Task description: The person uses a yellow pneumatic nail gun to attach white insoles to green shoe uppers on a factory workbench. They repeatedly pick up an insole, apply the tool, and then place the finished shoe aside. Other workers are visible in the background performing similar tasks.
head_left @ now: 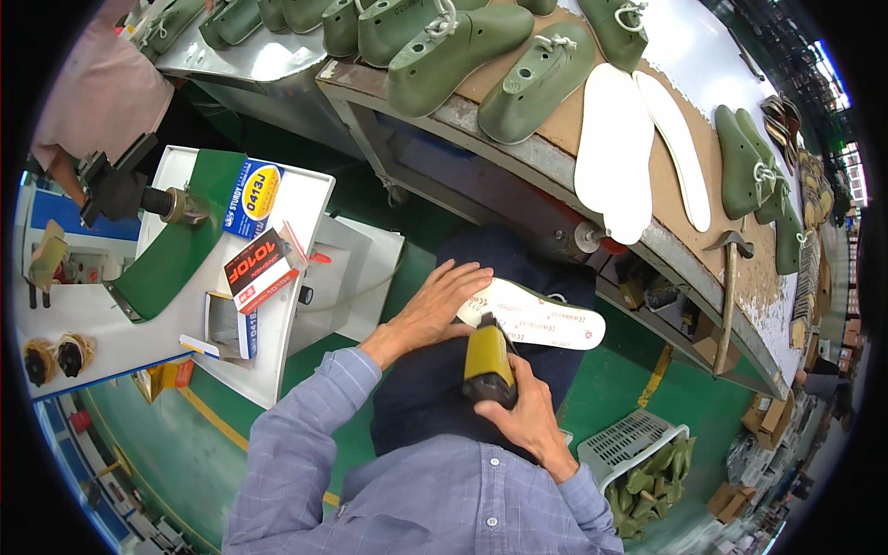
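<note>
Across my lap lies a shoe last with a white, red-printed insole (pixel 546 321) on its upturned bottom. Only a thin green edge of the last shows under the insole. My left hand (pixel 435 305) grips its left end, fingers over the far edge and thumb on the near side. In my right hand (pixel 527 412) is a yellow-and-black staple gun (pixel 488 363). The tool's nose is at the insole's near edge, close to my left thumb; whether it touches cannot be made out. My right fingers are partly hidden behind the tool.
Ahead, a workbench (pixel 444 111) bears green shoe lasts (pixel 541 83), white insoles (pixel 615 139) and a hammer (pixel 729 277). At left, a white table (pixel 310 190) holds small cardboard boxes (pixel 264 268) and a clamp-like machine (pixel 171 203). A grey basket (pixel 624 444) with green lasts stands at lower right.
</note>
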`<state>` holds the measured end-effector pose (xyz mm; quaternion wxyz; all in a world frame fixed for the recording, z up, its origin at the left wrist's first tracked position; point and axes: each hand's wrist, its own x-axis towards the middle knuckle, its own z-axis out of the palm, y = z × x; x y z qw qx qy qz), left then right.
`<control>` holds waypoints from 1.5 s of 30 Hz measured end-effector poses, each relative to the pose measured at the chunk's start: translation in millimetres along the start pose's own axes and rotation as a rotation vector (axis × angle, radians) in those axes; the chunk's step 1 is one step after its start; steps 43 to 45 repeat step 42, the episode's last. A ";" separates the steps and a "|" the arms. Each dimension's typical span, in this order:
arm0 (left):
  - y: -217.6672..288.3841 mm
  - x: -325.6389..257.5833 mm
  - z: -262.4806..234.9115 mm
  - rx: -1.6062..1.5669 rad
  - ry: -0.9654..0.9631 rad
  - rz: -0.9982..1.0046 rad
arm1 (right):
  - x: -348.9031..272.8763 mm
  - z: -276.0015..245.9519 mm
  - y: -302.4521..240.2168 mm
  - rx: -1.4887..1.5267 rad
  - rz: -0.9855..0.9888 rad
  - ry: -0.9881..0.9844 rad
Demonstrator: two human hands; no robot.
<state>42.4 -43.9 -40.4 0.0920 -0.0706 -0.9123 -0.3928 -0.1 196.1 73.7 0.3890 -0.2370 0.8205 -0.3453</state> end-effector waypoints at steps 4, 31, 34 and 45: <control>7.0 8.2 -5.2 0.129 -0.067 -0.019 | -27.4 -27.6 8.7 -0.098 -0.008 -0.178; 119.6 74.8 -60.8 0.131 0.419 0.010 | 176.6 -299.6 -90.1 0.477 -0.472 0.925; 113.2 88.4 -83.8 0.158 0.486 -0.036 | 229.9 -319.7 -93.6 0.050 -0.464 0.991; 59.1 98.5 -165.0 0.338 0.707 -0.133 | 271.0 -237.1 -9.3 -0.612 -0.472 0.778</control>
